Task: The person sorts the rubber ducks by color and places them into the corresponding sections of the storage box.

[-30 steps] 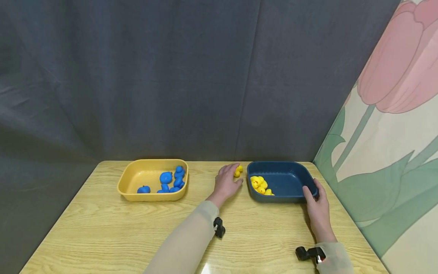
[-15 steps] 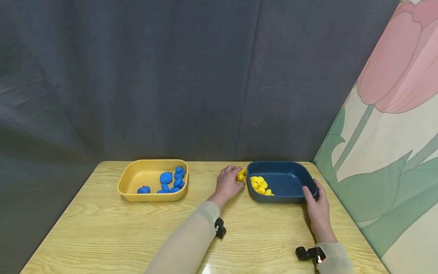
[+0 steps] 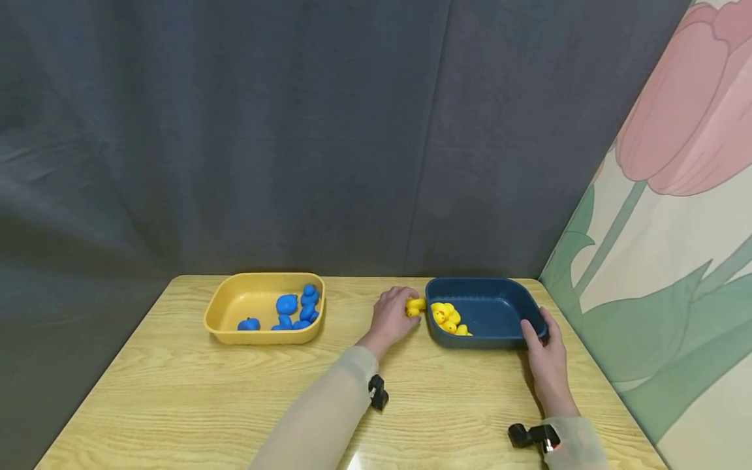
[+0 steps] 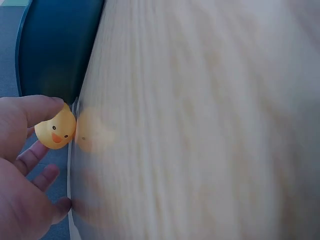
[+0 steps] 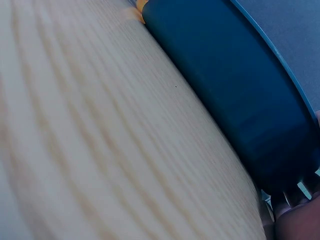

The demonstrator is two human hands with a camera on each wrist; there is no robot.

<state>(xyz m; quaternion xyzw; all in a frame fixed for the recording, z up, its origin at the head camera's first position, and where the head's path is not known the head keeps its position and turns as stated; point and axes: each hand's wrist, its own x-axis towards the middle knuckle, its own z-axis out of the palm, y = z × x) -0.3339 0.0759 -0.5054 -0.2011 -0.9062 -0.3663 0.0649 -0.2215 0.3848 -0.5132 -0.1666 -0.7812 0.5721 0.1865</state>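
Observation:
My left hand (image 3: 392,315) holds a yellow rubber duck (image 3: 414,305) on the table, right beside the left end of the dark blue tray (image 3: 484,341). In the left wrist view the thumb lies across the top of the duck (image 4: 56,131), whose orange beak faces the camera; the index finger is partly hidden behind it. At the tray's right end, my right hand (image 3: 546,362) grips the rim, thumb on the near side and fingers around the corner. Several yellow rubber ducks (image 3: 448,318) are gathered in the tray's left part.
On the left stands a yellow tray (image 3: 235,336) with several blue toys (image 3: 286,304) in it, mostly at its right side. A grey curtain (image 3: 282,143) hangs behind the wooden table (image 3: 194,405). A tulip-patterned wall (image 3: 664,281) borders the right side.
My left hand has shifted slightly right and toward me, bringing the rubber duck up close to the blue tray's left end. The right hand keeps its place on the tray.

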